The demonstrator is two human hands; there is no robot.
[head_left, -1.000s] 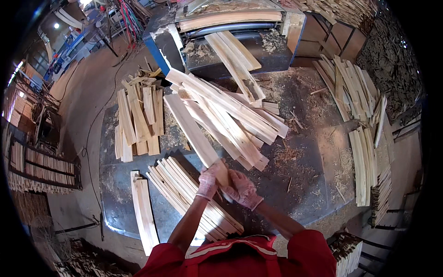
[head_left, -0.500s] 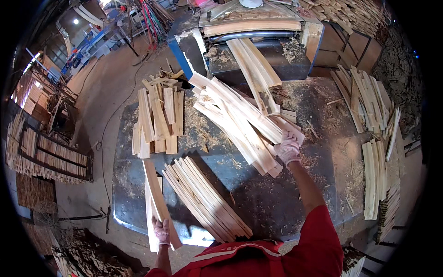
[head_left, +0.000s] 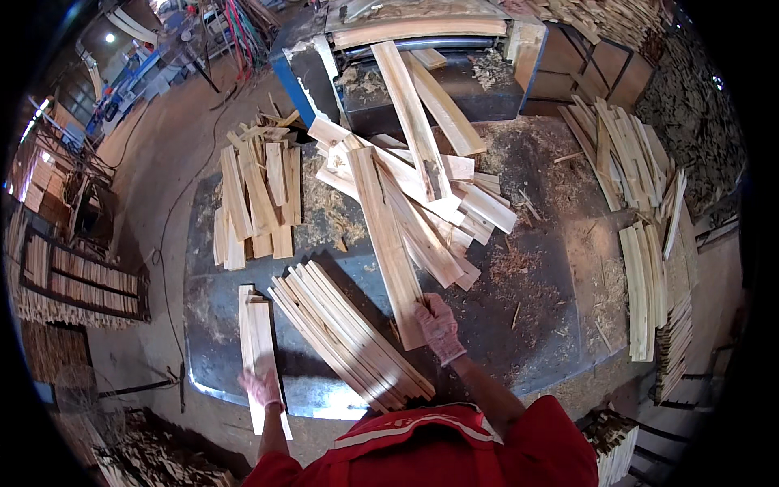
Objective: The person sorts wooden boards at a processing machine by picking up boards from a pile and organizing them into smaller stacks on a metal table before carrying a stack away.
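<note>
Partly ordered, partly loose: a desk (head_left: 540, 329) of wooden boards

The broad, dark desk fills the middle, strewn with shavings. At 12 o'clock stands a large machine (head_left: 503, 93) with a roller; boards slope from it toward a loose heap (head_left: 426, 239) just above centre, lying at many angles.

At 2 and 3 o'clock are an upper stack (head_left: 625, 154) and a lower stack (head_left: 641, 284). At 7 o'clock, a slanting row (head_left: 345, 329) of narrow boards lies neatly side by side. At 10 o'clock is a rougher pile (head_left: 260, 191). Near 8 o'clock, a small overlapping group (head_left: 258, 325) lies lengthwise at the desk's edge.

Judging by this layout, the ordering looks partway along: the row and small group seem set out, while the crossed heap and the boards by the machine seem left.

One long board (head_left: 385, 235) runs from between 11 and 12 to between 5 and 6, its far end over the heap. The gloved right hand (head_left: 440, 329), at 5 o'clock, grips its near end. The gloved left hand (head_left: 261, 387), between 7 and 8, is spread loosely over the small group; whether it presses down, I cannot tell.
</note>
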